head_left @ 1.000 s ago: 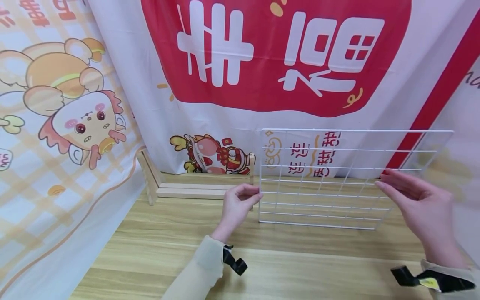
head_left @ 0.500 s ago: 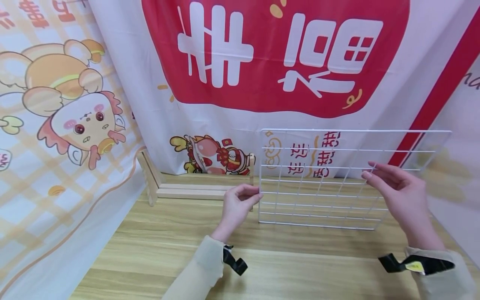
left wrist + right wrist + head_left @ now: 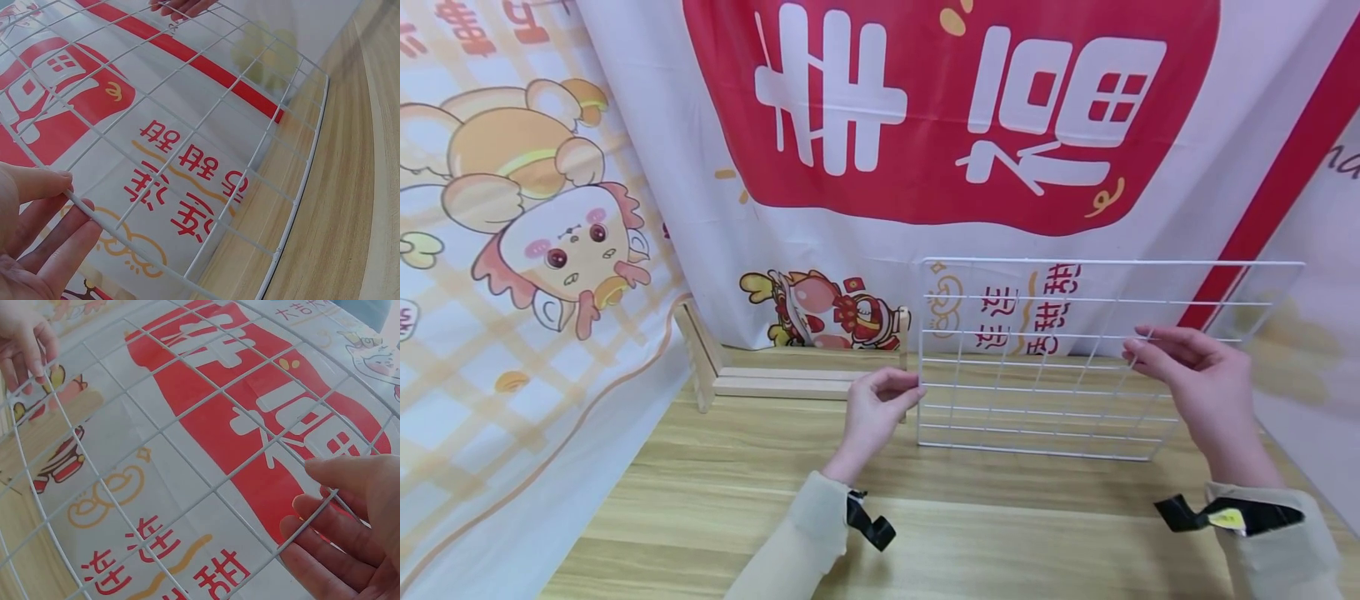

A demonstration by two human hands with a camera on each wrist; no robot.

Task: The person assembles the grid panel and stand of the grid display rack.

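Note:
A white wire grid panel point(image 3: 1037, 361) stands on its long edge, tilted a little, on the wooden table. In the head view my left hand point(image 3: 880, 408) pinches its left side wire between thumb and fingers; the left wrist view shows the thumb point(image 3: 44, 182) against that wire. Toward the panel's right side, my right hand point(image 3: 1202, 375) holds the mesh. Seen from the right wrist, the thumb point(image 3: 337, 472) lies on one side of the wires and the fingers point(image 3: 331, 550) curl behind them. Part of the right side wire is hidden by this hand.
A light wooden frame point(image 3: 786, 385) with an upright at each end stands behind and left of the panel. Printed cloth point(image 3: 820, 233) hangs along the back, with patterned cloth point(image 3: 527, 250) at left. Bare table point(image 3: 985, 542) lies in front.
My right hand has moved left from the panel's right end onto the mesh, then stayed nearly still. The left hand and the panel have hardly moved.

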